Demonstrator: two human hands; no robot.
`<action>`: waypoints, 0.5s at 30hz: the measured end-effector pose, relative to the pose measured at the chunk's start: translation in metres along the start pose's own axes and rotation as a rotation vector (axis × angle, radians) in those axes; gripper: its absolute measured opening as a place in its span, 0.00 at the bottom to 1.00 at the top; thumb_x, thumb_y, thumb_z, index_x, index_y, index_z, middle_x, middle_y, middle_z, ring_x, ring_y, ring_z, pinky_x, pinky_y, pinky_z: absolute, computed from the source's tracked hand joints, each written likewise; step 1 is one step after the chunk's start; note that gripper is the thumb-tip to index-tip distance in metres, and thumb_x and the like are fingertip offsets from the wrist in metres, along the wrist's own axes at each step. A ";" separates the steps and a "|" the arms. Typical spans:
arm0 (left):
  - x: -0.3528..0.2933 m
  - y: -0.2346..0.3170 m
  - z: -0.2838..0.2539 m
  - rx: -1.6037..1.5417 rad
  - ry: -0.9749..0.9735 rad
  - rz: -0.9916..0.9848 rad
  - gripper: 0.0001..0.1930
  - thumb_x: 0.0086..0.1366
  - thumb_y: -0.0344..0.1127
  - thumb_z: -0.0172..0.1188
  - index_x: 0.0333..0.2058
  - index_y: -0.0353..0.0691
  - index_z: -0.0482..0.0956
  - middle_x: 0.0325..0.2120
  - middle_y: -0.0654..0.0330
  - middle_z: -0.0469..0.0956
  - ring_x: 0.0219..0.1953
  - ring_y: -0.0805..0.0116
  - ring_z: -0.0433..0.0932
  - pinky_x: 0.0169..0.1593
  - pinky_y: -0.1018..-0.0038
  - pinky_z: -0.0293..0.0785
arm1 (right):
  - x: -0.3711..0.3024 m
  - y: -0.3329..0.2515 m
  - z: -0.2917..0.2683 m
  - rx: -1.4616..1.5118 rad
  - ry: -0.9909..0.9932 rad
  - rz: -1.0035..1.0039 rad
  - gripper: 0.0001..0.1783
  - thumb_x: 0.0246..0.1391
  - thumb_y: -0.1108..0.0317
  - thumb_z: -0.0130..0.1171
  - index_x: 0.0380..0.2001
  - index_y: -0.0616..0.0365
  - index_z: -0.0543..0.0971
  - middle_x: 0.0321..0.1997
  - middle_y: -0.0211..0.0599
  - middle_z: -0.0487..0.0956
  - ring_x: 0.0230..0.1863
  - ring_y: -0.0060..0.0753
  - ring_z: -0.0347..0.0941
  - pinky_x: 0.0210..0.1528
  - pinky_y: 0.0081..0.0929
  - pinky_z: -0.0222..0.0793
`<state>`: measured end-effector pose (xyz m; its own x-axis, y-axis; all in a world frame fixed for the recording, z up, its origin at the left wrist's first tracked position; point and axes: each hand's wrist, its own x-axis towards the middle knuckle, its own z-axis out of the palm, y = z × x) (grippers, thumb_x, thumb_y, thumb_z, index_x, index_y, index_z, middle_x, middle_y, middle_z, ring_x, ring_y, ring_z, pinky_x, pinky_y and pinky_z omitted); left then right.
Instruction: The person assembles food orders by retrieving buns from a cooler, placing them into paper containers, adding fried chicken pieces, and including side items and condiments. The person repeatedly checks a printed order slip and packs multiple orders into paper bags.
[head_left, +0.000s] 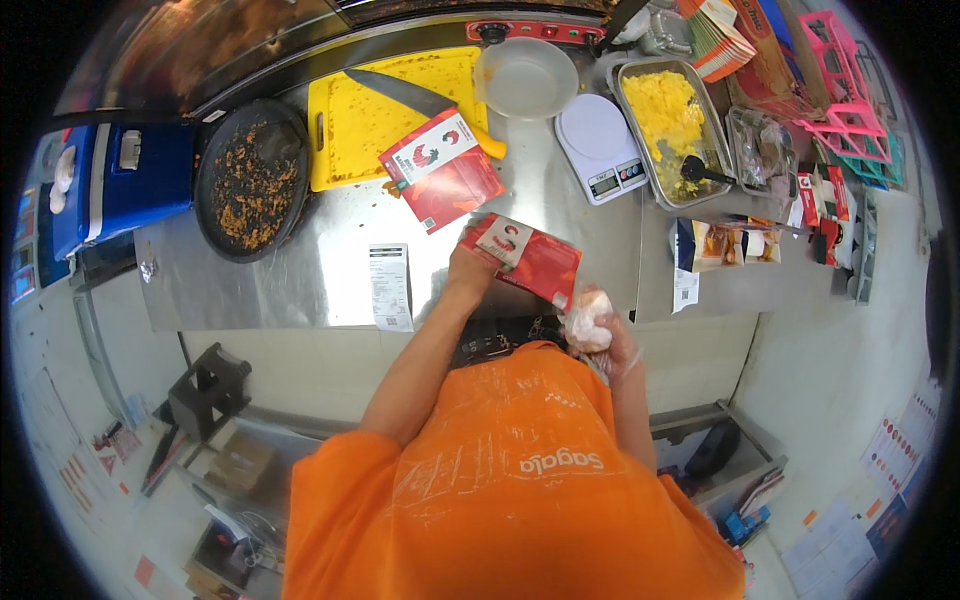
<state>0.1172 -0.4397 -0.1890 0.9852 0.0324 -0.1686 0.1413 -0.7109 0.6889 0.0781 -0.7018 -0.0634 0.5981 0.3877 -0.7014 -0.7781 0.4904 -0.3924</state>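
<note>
My left hand (pixel 468 268) grips the left end of a red and white cardboard food box (pixel 535 268) above the front of the steel counter. My right hand (pixel 624 348) is closed around a whitish rounded lump (pixel 590 322) in clear plastic, beside the box's right end. What the lump is, I cannot make out. Another red and white food box (pixel 455 185) lies behind, partly over the yellow cutting board (pixel 345 150). A large knife (pixel 400 92) with a yellow handle rests on that board. A paper receipt (pixel 390 287) lies left of my left forearm.
On the left are a dark round pan (pixel 210 190) with brown crumbs and a blue cooler box (pixel 150 175). Towards the right stand a translucent bowl (pixel 528 80), a digital scale (pixel 597 130), a metal tray (pixel 660 190) of yellow food with a black spoon, and food packets (pixel 728 245).
</note>
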 end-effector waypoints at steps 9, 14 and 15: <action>0.004 0.016 0.028 0.261 -0.167 -0.065 0.25 0.68 0.29 0.46 0.63 0.25 0.64 0.50 0.36 0.76 0.41 0.43 0.84 0.42 0.56 0.84 | 0.102 0.013 0.048 -0.208 0.232 -0.157 0.27 0.51 0.65 0.65 0.54 0.52 0.71 0.48 0.47 0.77 0.45 0.50 0.78 0.36 0.50 0.82; 0.002 0.037 0.019 -0.018 -0.224 -0.186 0.27 0.67 0.29 0.48 0.64 0.28 0.63 0.50 0.34 0.75 0.45 0.38 0.81 0.48 0.53 0.80 | 0.144 0.049 0.041 -1.905 0.717 -0.669 0.33 0.50 0.61 0.66 0.60 0.52 0.72 0.57 0.55 0.74 0.63 0.60 0.65 0.67 0.51 0.59; -0.001 0.038 0.025 -0.071 -0.170 -0.132 0.27 0.67 0.31 0.50 0.63 0.28 0.64 0.50 0.34 0.75 0.46 0.37 0.80 0.50 0.52 0.79 | 0.163 0.065 -0.005 -2.090 0.692 -0.746 0.32 0.52 0.60 0.65 0.61 0.52 0.72 0.59 0.55 0.73 0.64 0.60 0.64 0.67 0.50 0.59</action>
<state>0.1189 -0.4842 -0.1801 0.9279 -0.0017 -0.3729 0.2802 -0.6568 0.7001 0.1238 -0.6103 -0.2061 0.9896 0.1363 -0.0463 0.1297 -0.9838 -0.1236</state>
